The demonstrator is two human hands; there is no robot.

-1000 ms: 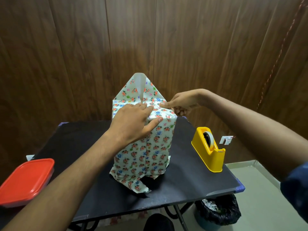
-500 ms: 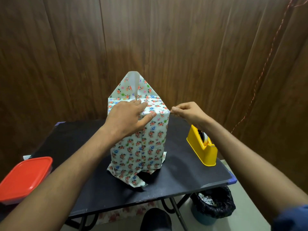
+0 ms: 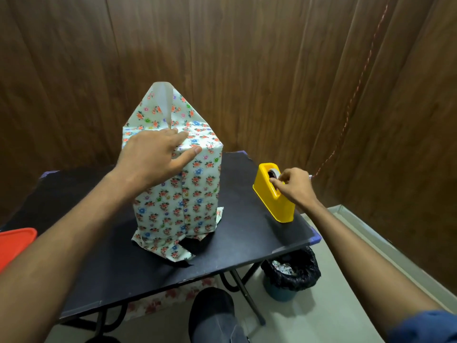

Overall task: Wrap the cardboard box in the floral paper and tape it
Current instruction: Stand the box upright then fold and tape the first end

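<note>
A tall box covered in floral paper (image 3: 188,189) stands upright in the middle of the black table (image 3: 247,233). A triangular paper flap (image 3: 163,107) sticks up at its far top edge. My left hand (image 3: 155,157) presses flat on the folded paper at the box's top, thumb along the front edge. Loose paper ends spread at the box's base. My right hand (image 3: 291,184) is at the yellow tape dispenser (image 3: 272,194) on the table's right side, fingers pinching at the tape roll. The cardboard itself is hidden under the paper.
A red lidded container (image 3: 14,243) sits at the table's left edge. A bin with a black liner (image 3: 291,271) stands on the floor under the right corner. Wood-panelled walls close in behind and to the right. A scrap of floral paper lies under the table.
My right hand has left the box's top right corner and dropped down to the tape dispenser. My left hand has stayed pressing on the top fold.
</note>
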